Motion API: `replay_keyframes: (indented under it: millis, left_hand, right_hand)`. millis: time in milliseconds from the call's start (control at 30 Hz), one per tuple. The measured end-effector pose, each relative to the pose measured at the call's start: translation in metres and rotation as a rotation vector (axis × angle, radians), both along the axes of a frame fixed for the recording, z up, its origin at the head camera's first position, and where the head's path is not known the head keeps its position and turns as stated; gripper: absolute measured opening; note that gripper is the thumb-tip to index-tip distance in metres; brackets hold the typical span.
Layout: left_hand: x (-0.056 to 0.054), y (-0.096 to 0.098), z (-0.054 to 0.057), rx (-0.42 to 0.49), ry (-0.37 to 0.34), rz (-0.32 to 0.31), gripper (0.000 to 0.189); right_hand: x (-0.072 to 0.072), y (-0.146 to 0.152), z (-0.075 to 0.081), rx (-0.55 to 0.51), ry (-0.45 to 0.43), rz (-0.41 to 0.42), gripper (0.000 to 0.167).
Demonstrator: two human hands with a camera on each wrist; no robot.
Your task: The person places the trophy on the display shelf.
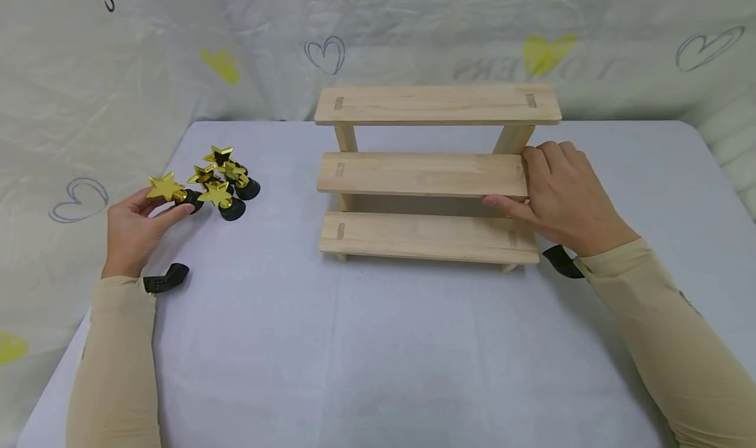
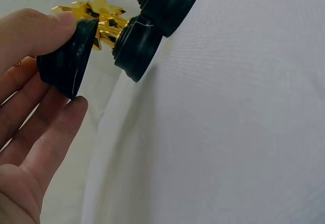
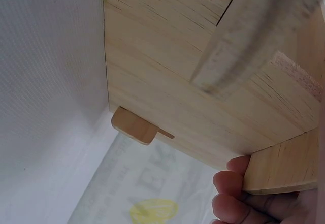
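At the left of the table, my left hand (image 1: 130,228) pinches a small star trophy (image 1: 166,187) by its black base, which shows between thumb and fingers in the left wrist view. The trophy is tilted, its gold star toward the left. Right beside it a cluster of several similar trophies (image 1: 218,195) lies with gold stars and black bases. My right hand (image 1: 564,199) grips the right end of the middle shelf on a three-tier wooden stand (image 1: 422,174). Its fingertips (image 3: 228,183) curl round the shelf's edge in the right wrist view.
The stand is on a table with a white cloth (image 1: 378,356), near the back edge. Behind hangs a pale curtain (image 1: 413,35) printed with hearts and lettering. Black wrist-worn pieces (image 1: 167,279) jut out at both wrists.
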State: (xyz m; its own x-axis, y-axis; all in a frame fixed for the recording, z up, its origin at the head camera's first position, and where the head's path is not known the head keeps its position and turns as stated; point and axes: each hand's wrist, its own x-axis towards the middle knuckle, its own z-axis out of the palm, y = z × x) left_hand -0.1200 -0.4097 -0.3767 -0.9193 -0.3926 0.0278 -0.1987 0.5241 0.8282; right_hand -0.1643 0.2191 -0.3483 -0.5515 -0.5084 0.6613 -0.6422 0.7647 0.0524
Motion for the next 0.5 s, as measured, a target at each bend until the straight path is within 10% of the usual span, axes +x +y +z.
replay_keyframes:
  millis: [500]
  left_hand:
    - [0.0011,0.0045,0.0035,0.070,0.021,-0.056,0.052]
  right_hand:
    - [0.0017,0.0049,0.0020,0.088,-0.040,-0.022,0.099]
